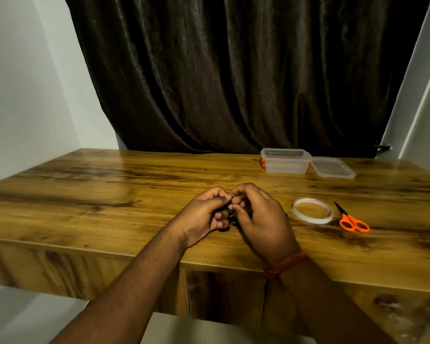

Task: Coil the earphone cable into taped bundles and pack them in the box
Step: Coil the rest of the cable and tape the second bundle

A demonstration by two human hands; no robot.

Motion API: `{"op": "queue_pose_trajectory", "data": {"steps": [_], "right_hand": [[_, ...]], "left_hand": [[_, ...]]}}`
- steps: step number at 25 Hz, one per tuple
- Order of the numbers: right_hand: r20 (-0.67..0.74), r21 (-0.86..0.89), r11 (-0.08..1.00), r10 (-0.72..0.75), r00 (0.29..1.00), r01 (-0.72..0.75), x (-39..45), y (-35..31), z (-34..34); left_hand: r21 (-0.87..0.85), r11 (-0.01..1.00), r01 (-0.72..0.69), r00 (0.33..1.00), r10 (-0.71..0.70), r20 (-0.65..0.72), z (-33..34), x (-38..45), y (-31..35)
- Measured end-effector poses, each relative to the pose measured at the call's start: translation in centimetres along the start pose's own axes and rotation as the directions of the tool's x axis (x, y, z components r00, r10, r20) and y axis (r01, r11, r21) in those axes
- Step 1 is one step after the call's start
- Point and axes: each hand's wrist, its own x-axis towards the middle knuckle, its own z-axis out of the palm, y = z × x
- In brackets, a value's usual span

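Both my hands meet over the desk (109, 194), short of its near edge. My left hand (204, 214) has its fingers curled inward, and my right hand (261, 219) curls against it from the other side, fingertips of the 2 touching. Between them sits the earphone cable (231, 214), black, mostly hidden by my fingers; only a small dark patch of it shows in the gap and below my left fingers. Left grip: clamped on the cable, thumb and fingers pinched together at the top. Right grip: fingers curled onto the same bundle, pinching at the same spot. How many loops the coil has, I cannot tell.

Taking the tape roll (312, 210) as landmark: it lies flat on the desk, clear with red print on its inner ring, just to the right of my right hand and not touching it. Just right of the roll lie the scissors (351, 219), orange handles toward me, blades pointing away, apart from the roll. Beyond the roll, toward the desk's far edge, stands the box (286, 161), clear plastic with orange clips at its ends, open. Its lid (333, 167) lies flat just to the box's right, touching or nearly so. Behind the box hangs a dark curtain (233, 70).

A red thread band (287, 263) circles my right wrist.
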Motion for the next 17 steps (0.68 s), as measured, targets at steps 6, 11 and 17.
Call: {"op": "queue_pose_trajectory", "data": {"steps": [6, 11, 17], "right_hand": [[0.024, 0.008, 1.0, -0.018, 1.0, 0.018, -0.02, -0.02, -0.04], [0.0, 0.103, 0.995, -0.009, 1.0, 0.009, 0.01, 0.0, -0.34], [0.116, 0.11, 0.984, 0.127, 0.985, -0.14, 0.11, 0.59, 0.05]], "left_hand": [[0.048, 0.999, -0.026, 0.999, 0.027, -0.023, 0.07, -0.01, 0.03], [-0.005, 0.997, -0.074, 0.994, 0.073, -0.077, 0.17, -0.17, 0.25], [-0.028, 0.993, -0.117, 0.991, 0.115, -0.066, 0.1, -0.36, 0.4]]}}
